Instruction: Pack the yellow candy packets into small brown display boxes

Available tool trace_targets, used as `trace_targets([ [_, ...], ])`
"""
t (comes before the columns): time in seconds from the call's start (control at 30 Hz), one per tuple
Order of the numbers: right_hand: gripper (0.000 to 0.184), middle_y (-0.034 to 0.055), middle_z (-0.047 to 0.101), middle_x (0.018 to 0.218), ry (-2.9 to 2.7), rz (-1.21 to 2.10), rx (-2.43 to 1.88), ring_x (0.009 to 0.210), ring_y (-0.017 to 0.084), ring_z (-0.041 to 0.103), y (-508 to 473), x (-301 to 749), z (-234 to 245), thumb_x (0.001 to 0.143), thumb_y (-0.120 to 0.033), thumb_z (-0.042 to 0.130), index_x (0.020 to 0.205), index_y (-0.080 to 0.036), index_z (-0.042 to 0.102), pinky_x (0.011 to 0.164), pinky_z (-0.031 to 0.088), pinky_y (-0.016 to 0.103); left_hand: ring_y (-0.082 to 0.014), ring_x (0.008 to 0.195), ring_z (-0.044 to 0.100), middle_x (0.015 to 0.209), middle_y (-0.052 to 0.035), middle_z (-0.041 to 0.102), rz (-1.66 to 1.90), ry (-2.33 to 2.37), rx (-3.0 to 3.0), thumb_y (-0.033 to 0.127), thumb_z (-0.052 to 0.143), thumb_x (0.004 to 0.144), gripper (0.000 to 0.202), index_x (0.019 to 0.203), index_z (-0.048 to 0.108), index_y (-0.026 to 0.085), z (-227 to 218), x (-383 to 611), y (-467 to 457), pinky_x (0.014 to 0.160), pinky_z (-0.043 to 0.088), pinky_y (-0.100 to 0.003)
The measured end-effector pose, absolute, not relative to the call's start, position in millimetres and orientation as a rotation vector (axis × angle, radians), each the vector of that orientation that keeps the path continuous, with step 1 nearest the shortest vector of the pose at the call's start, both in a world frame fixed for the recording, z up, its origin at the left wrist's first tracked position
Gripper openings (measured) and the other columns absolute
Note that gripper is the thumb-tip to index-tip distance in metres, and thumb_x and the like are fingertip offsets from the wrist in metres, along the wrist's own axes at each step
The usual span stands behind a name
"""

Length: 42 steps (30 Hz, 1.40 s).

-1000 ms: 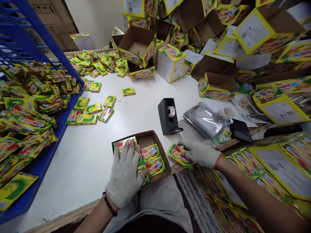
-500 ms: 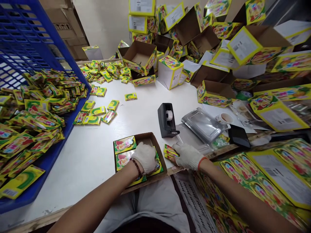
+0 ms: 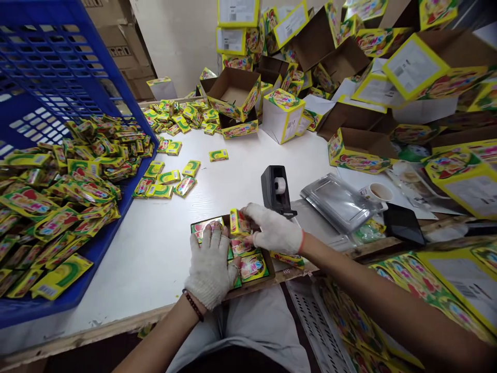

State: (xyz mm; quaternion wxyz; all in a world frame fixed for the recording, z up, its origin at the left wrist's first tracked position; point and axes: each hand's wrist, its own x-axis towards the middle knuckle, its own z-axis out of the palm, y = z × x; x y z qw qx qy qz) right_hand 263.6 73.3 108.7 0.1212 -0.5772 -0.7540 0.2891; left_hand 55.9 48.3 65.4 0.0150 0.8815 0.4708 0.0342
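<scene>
Before me at the table's front edge lies an open cardboard box with small yellow-green packs inside. My left hand, in a white knit glove, rests with spread fingers over the packs on the box's left side. Gloved too, my right hand grips a small pack above the box's far right part. A printed pack lies flat in the near right of the box. Another pack sits on the table just right of the box, beneath my right wrist.
A blue crate full of packs stands at left. Loose packs lie beside it. A tape dispenser stands behind the box. Clear plastic lids, a cup and a black tray are at right. Cardboard display boxes pile up behind.
My left hand has moved from the box's right part to its left and spread flat. My right hand has brought a pack from the table over the box. The view has shifted slightly left.
</scene>
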Motion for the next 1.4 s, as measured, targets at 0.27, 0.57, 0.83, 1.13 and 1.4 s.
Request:
trace_targets([
  [0.27, 0.027, 0.0159, 0.060, 0.115, -2.627, 0.259, -2.037, 0.096, 0.027, 0.065, 80.4, 231.7, 84.3, 0.090, -0.018, 0.050, 0.117, -0.014, 0.057, 0.073, 0.053, 0.035, -0.0422, 0.140, 0.042, 0.150, -0.0249, 0.047, 0.158, 1.510, 2.736, 0.044, 0.055, 0.089, 0.063, 0.139, 0.056, 0.006, 49.5, 52.5, 41.7, 0.116, 0.028, -0.064],
  [0.57, 0.027, 0.0189, 0.058, 0.111, -2.540, 0.083, -2.253, 0.091, 0.027, 0.064, 80.2, 214.6, 70.5, 0.093, -0.010, 0.040, 0.113, -0.012, 0.058, 0.069, 0.052, 0.036, -0.0417, 0.140, 0.042, 0.151, -0.0250, 0.045, 0.174, 1.520, 2.682, 0.042, 0.056, 0.088, 0.063, 0.141, 0.053, 0.007, 51.1, 49.8, 41.1, 0.116, 0.027, -0.064],
  [0.83, 0.037, 0.0191, 0.058, 0.117, -2.653, 0.108, -1.999, 0.099, 0.031, 0.058, 73.7, 220.9, 75.5, 0.091, -0.027, 0.054, 0.125, -0.014, 0.052, 0.078, 0.046, 0.039, -0.0439, 0.139, 0.040, 0.149, -0.0284, 0.046, 0.262, 1.511, 2.668, 0.042, 0.056, 0.088, 0.065, 0.139, 0.052, 0.002, 51.3, 47.9, 41.0, 0.116, 0.025, -0.065],
  [1.13, 0.033, 0.0180, 0.058, 0.119, -2.591, 0.094, -2.067, 0.096, 0.029, 0.061, 74.2, 223.4, 75.7, 0.094, -0.031, 0.053, 0.122, -0.015, 0.052, 0.073, 0.043, 0.037, -0.0293, 0.095, 0.060, 0.096, -0.0130, 0.068, 0.091, 1.038, 2.686, 0.034, 0.052, 0.091, 0.026, 0.092, 0.071, 0.018, 79.7, 78.6, 30.0, 0.089, 0.047, -0.048],
  [1.4, 0.026, 0.0190, 0.061, 0.114, -2.674, 0.008, -2.044, 0.099, 0.031, 0.059, 83.3, 222.0, 69.8, 0.097, -0.018, 0.040, 0.118, -0.013, 0.056, 0.080, 0.043, 0.041, -0.0348, 0.102, 0.059, 0.094, -0.0173, 0.071, -0.211, 1.040, 2.679, 0.048, 0.052, 0.091, 0.044, 0.095, 0.075, 0.011, 76.2, 91.1, 31.5, 0.103, 0.035, -0.054],
])
